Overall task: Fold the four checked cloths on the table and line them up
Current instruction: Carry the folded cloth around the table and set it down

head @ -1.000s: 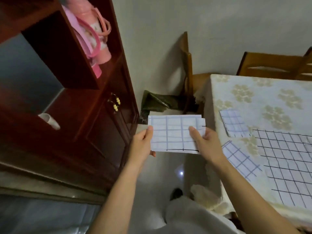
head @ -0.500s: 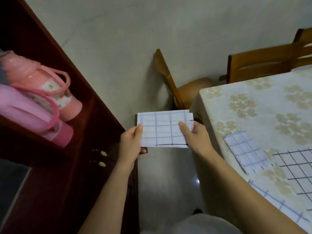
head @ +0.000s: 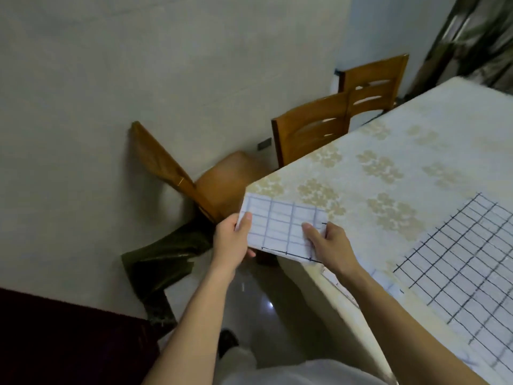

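A small folded white cloth with blue checks (head: 280, 226) is held in the air over the near left corner of the table (head: 388, 151). My left hand (head: 231, 241) pinches its left edge, thumb on top. My right hand (head: 329, 244) pinches its right lower corner. A large white cloth with black checks (head: 469, 262) lies spread flat on the table to the right. A strip of another blue-checked cloth (head: 387, 284) shows beside my right forearm, mostly hidden by the arm.
The table wears a pale floral tablecloth. One wooden chair (head: 194, 176) stands against the wall left of the table, with two more wooden chairs (head: 311, 129) along its far side. An olive-green bag (head: 161, 262) lies on the floor. A dark cabinet top (head: 63, 334) is at lower left.
The view has swung right, away from the cabinet and pink bottles. Both hands have carried the folded cloth rightward, from beside the table to over its corner.
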Motion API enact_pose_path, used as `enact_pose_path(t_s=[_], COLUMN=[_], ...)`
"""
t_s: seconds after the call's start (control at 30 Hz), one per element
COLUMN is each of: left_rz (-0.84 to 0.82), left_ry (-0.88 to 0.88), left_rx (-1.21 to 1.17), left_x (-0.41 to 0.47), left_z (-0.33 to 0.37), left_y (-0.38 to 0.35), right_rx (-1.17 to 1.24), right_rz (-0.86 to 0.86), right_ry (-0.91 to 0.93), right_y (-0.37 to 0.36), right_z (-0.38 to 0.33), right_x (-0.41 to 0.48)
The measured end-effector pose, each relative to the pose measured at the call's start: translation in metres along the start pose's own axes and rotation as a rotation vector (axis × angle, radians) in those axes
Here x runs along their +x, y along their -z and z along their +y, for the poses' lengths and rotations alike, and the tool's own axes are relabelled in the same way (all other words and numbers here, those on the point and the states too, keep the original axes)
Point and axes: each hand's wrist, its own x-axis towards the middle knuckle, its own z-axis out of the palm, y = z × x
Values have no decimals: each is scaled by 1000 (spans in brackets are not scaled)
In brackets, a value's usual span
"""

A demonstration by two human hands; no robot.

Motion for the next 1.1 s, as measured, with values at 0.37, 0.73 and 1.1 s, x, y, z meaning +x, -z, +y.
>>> enact_pose_path(t_s=[0.37,0.73,1.1], left_rz=[-417,-611,-863], left_ry=[4,14,0], left_rx=[181,492,678], left_x=[159,255,330], left_z=[4,-11,-26], left_y=[-7,-92,-139], right_rx=[36,-65,7], right_rz=[269,316,443], right_ry=[-280,-554,-731], right_y=[-46,-32,-47], right_z=[-6,53,74], right_x=[58,139,170])
